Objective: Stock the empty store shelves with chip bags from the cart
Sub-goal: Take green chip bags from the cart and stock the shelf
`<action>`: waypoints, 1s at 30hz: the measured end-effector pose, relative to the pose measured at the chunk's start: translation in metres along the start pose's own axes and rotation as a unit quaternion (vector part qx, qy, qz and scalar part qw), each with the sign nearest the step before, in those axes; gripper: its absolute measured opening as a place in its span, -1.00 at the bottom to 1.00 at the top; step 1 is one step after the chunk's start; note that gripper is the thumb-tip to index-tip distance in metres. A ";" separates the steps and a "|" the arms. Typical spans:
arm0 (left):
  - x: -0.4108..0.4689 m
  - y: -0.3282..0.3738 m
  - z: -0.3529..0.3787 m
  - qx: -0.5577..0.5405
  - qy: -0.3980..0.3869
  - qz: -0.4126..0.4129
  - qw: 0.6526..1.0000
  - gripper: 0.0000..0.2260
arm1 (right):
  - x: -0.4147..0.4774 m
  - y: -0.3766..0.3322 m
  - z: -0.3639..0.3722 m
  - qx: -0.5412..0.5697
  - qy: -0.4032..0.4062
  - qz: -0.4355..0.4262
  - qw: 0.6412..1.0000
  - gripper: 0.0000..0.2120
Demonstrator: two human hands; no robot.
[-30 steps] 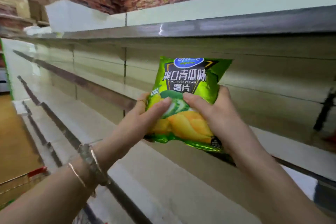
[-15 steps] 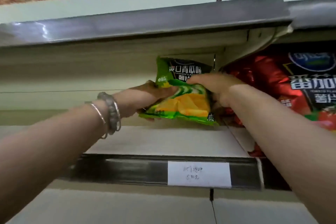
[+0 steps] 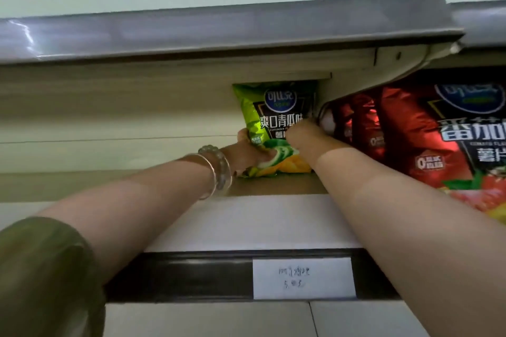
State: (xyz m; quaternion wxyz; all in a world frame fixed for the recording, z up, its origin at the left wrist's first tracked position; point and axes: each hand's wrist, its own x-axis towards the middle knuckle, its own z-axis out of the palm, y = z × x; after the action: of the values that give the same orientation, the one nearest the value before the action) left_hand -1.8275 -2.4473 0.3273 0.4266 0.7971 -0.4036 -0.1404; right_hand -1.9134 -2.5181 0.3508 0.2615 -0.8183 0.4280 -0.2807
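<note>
A green cucumber-flavour chip bag [image 3: 276,115] stands upright at the back of the shelf [image 3: 246,221], against the rear panel. My left hand [image 3: 246,154] grips its lower left corner, with bracelets on the wrist. On the bag's right side, my right hand [image 3: 304,134] is closed on its edge. Both arms reach deep into the shelf. Red tomato-flavour chip bags [image 3: 410,134] fill the neighbouring bay just to the right, touching my right forearm. The cart is out of view.
The upper shelf's grey metal lip [image 3: 219,30] hangs low above my arms. A white handwritten price label [image 3: 304,278] sits on the dark front rail. Left of the green bag the shelf floor is bare.
The green bag has gone from tilted forward to upright and further back on the shelf. Both hands followed it inward, and the camera came closer.
</note>
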 end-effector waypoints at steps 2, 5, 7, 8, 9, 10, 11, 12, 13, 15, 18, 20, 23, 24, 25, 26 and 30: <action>-0.010 0.001 -0.015 0.019 -0.032 -0.017 0.999 -0.18 | -0.010 -0.006 -0.002 0.016 0.026 -0.010 0.999 -0.60; -0.034 0.003 -0.029 0.039 0.005 -0.011 0.999 -0.11 | -0.045 -0.032 -0.012 0.086 0.085 -0.044 0.992 -0.52; -0.058 0.002 -0.035 0.015 0.059 0.046 0.997 -0.15 | -0.075 -0.049 -0.016 0.144 0.051 -0.104 0.983 -0.67; -0.075 0.002 -0.039 -0.014 0.092 0.074 0.993 -0.18 | -0.092 -0.057 -0.017 0.178 0.009 -0.117 0.977 -0.84; -0.092 -0.002 -0.043 -0.046 0.129 0.092 0.986 -0.26 | -0.108 -0.063 -0.014 0.211 -0.021 -0.141 0.967 -0.93; -0.111 -0.008 -0.046 -0.074 0.174 0.108 0.976 -0.41 | -0.122 -0.068 -0.007 0.249 -0.030 -0.163 0.954 -0.92; -0.131 -0.017 -0.050 -0.094 0.227 0.118 0.962 -0.60 | -0.135 -0.072 0.003 0.294 -0.034 -0.191 0.936 -0.97; -0.151 -0.027 -0.054 -0.106 0.275 0.126 0.947 -0.73 | -0.148 -0.077 0.016 0.342 -0.028 -0.217 0.914 -0.87; -0.174 -0.037 -0.057 -0.117 0.314 0.131 0.933 -0.77 | -0.163 -0.080 0.029 0.381 -0.034 -0.236 0.893 -0.78; -0.215 -0.062 -0.064 -0.120 0.366 0.120 0.915 -0.77 | -0.193 -0.090 0.058 0.430 -0.090 -0.268 0.857 -0.74; -0.270 -0.111 -0.082 -0.092 0.424 0.036 0.900 -0.79 | -0.240 -0.108 0.106 0.438 -0.205 -0.304 0.821 -0.76; -0.307 -0.146 -0.099 -0.079 0.463 -0.030 0.882 -0.81 | -0.273 -0.123 0.139 0.428 -0.266 -0.311 0.806 -0.73; -0.368 -0.199 -0.126 -0.086 0.519 -0.117 0.842 -0.82 | -0.327 -0.146 0.187 0.404 -0.360 -0.328 0.774 -0.70; -0.388 -0.216 -0.135 -0.091 0.535 -0.141 0.828 -0.83 | -0.346 -0.154 0.203 0.391 -0.390 -0.334 0.764 -0.69; -0.408 -0.234 -0.142 -0.097 0.553 -0.160 0.812 -0.84 | -0.365 -0.162 0.220 0.380 -0.419 -0.336 0.753 -0.68; -0.428 -0.251 -0.150 -0.098 0.572 -0.181 0.795 -0.82 | -0.385 -0.169 0.237 0.368 -0.444 -0.335 0.745 -0.68; -0.504 -0.317 -0.174 -0.105 0.616 -0.269 0.733 -0.78 | -0.460 -0.193 0.310 0.284 -0.534 -0.341 0.719 -0.68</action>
State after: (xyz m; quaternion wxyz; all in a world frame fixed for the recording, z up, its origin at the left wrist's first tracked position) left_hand -1.8827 -1.8657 0.1185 0.6069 0.7349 0.1958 0.2309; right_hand -1.8136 -1.9744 0.1525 0.5536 -0.8102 -0.1910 0.0245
